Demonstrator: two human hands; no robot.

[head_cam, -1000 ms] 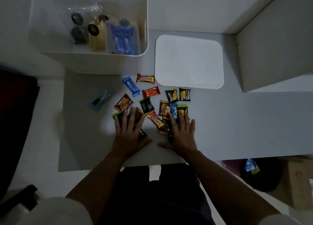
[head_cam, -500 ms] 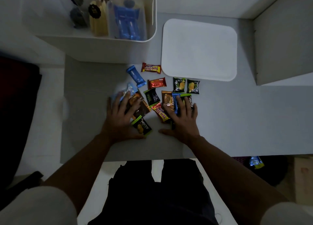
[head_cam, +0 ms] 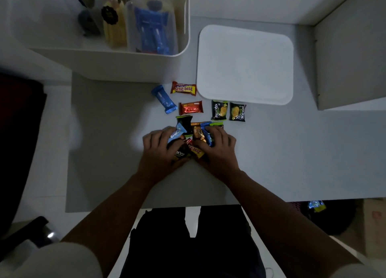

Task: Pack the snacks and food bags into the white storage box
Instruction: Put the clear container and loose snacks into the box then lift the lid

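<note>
Scooping from both sides, left hand and right hand curl around the snack pile on the table, bunching it for one lift toward the white storage box.

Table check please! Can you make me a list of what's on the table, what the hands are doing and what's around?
Surface: grey table, dimly lit.
Job's things: white storage box already holds bags; snack pile between both hands; five loose snacks beyond it, including a beng-beng bar.
Clutter: white lid flat beside the box.
Grippers: left hand and right hand curl round the pile.
Cables: nothing seen.
Surroundings: white cabinet at right.
</note>
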